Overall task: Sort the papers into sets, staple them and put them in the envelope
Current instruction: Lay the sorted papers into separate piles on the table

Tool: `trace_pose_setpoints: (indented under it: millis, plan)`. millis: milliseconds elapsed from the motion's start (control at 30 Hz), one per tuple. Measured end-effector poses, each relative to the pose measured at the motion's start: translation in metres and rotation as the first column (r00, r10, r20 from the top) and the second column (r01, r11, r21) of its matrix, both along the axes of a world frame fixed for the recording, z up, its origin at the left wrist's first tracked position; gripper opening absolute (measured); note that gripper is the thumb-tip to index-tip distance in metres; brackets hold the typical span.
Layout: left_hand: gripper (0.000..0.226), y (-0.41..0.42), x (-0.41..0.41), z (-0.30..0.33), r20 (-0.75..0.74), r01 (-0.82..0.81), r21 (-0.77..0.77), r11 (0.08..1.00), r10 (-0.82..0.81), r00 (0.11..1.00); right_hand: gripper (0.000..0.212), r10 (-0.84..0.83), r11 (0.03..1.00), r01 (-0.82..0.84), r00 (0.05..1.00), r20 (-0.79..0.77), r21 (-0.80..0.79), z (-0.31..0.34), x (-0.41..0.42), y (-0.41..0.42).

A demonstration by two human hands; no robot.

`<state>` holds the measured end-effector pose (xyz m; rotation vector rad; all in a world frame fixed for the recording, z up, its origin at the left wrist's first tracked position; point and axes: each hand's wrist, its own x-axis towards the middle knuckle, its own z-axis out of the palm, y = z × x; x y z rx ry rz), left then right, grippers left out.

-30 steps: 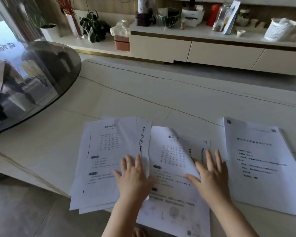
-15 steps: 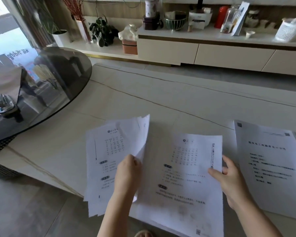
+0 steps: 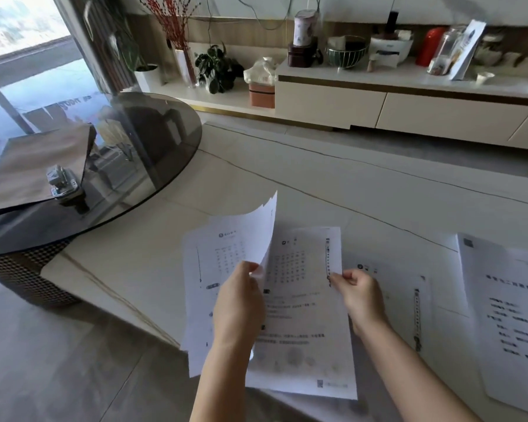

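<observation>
My left hand (image 3: 238, 303) grips a small stack of printed sheets (image 3: 223, 254) lifted off the table, its top corner curling up. My right hand (image 3: 358, 295) pinches the right edge of a single printed page (image 3: 302, 330), also raised and overlapping the left stack. Another printed page (image 3: 409, 300) lies flat on the pale table (image 3: 287, 178) to the right of my right hand. Further right rests a separate pile with larger text (image 3: 512, 315). A brown envelope (image 3: 34, 166) and a metal stapler (image 3: 62, 182) sit on the round glass table (image 3: 153, 141) at the left.
The glass table top overhangs the pale table's left end, on a woven base (image 3: 19, 275). A long low cabinet (image 3: 409, 105) with plants, jars and bowls runs along the back wall. Grey floor tiles (image 3: 58, 360) lie below the table's near edge.
Both hands went from pressing flat on the papers to gripping and lifting them. The left stack and the single page now hang above the table, and another page is uncovered at the right.
</observation>
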<state>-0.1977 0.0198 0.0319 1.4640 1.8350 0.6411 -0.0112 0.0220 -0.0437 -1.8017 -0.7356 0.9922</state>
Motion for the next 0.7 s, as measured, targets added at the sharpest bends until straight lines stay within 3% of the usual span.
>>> trace_pose_setpoints:
  millis: [167, 267, 367, 700]
  plan:
    - [0.024, 0.000, -0.002, -0.015, -0.011, 0.029, -0.030, 0.999, -0.029, 1.000, 0.017, -0.079, 0.997, 0.078, 0.979, -0.188, -0.015, -0.016, -0.031, 0.014]
    - [0.021, 0.001, -0.003, -0.022, -0.054, 0.082, -0.032, 0.996, -0.083, 0.995, 0.019, -0.081, 0.996, 0.085, 0.913, -0.400, -0.009, -0.018, -0.040, 0.016]
    - [0.028, 0.000, -0.003, -0.030, -0.076, 0.117, -0.077, 0.990, -0.123, 0.990, 0.023, -0.052, 0.997, 0.074, 0.855, -0.516, 0.022, -0.011, -0.047, 0.018]
    - [0.029, -0.002, -0.002, -0.047, -0.018, 0.118, -0.099, 0.988, -0.120, 0.993, 0.045, 0.097, 0.995, -0.086, 0.743, -0.663, 0.049, -0.004, -0.060, 0.037]
